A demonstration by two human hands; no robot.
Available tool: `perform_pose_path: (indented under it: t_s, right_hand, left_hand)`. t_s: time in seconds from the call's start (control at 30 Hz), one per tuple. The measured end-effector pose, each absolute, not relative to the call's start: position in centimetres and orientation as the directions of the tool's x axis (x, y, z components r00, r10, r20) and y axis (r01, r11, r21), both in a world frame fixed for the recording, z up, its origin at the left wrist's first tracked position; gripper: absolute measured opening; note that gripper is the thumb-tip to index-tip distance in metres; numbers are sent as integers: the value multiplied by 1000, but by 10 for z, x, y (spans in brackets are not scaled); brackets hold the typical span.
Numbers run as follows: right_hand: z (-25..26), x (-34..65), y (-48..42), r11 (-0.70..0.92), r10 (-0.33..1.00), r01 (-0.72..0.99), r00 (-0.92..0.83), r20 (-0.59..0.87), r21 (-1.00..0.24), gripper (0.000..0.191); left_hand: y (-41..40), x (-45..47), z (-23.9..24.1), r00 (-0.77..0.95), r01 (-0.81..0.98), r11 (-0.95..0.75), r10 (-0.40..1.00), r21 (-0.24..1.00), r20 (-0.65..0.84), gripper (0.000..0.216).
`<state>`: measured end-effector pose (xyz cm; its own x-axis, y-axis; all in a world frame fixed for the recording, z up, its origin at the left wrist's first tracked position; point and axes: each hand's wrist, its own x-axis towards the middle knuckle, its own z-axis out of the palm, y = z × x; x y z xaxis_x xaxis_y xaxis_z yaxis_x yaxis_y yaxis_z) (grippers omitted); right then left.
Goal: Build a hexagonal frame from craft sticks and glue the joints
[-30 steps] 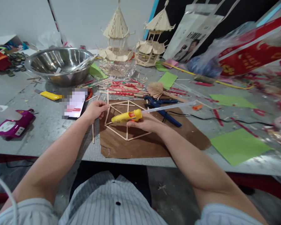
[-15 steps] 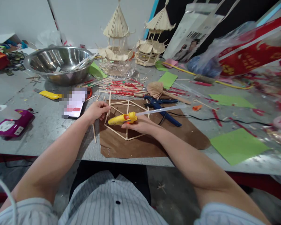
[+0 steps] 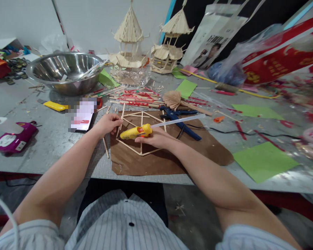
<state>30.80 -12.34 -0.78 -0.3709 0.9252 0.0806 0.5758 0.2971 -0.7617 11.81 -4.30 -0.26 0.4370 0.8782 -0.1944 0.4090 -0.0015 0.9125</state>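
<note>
My right hand (image 3: 156, 139) is closed around a yellow glue gun (image 3: 135, 132) with a clear glue stick (image 3: 177, 121) jutting out of its back end. Its nozzle points left over a hexagonal frame of thin wooden sticks (image 3: 139, 133) lying on a brown paper sheet (image 3: 172, 158). My left hand (image 3: 107, 124) pinches a wooden stick (image 3: 120, 119) at the frame's left side. A loose stick (image 3: 105, 146) lies just below that hand.
A steel bowl (image 3: 64, 72) stands at back left, two stick pagoda models (image 3: 130, 38) behind. A phone (image 3: 82, 118), yellow knife (image 3: 54, 105), blue pliers (image 3: 181, 121), red-wrapped sticks (image 3: 135, 99), green paper sheets (image 3: 263, 160), a black cord (image 3: 237, 132) and a purple packet (image 3: 14, 139) lie around.
My right hand has drawn the glue gun slightly left over the frame. The stick in my left hand has tilted and shifted a little right.
</note>
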Motion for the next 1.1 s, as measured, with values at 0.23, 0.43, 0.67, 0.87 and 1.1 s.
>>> perform_pose_path:
  t_s: [0.23, 0.43, 0.67, 0.87, 1.1]
  right_hand:
    - [-6, 308, -124, 259, 929, 574, -369, 37, -777, 40]
    - [-4, 308, -125, 243, 934, 568, -355, 32, -786, 38]
    - [-1, 311, -125, 198, 949, 623, -315, -11, -757, 39]
    - [0, 314, -124, 217, 947, 648, -323, -5, -730, 38]
    - [-1, 316, -123, 219, 948, 657, -318, -1, -722, 39]
  left_hand:
    - [-42, 117, -4, 445, 430, -23, 875, 903, -189, 13]
    - [-42, 117, -4, 446, 429, -24, 875, 903, -189, 13]
    - [-42, 117, -4, 451, 411, -32, 876, 911, -173, 13]
    - [-43, 117, -3, 449, 423, -30, 875, 906, -181, 13]
    - [-43, 117, -2, 448, 420, -28, 875, 907, -181, 13]
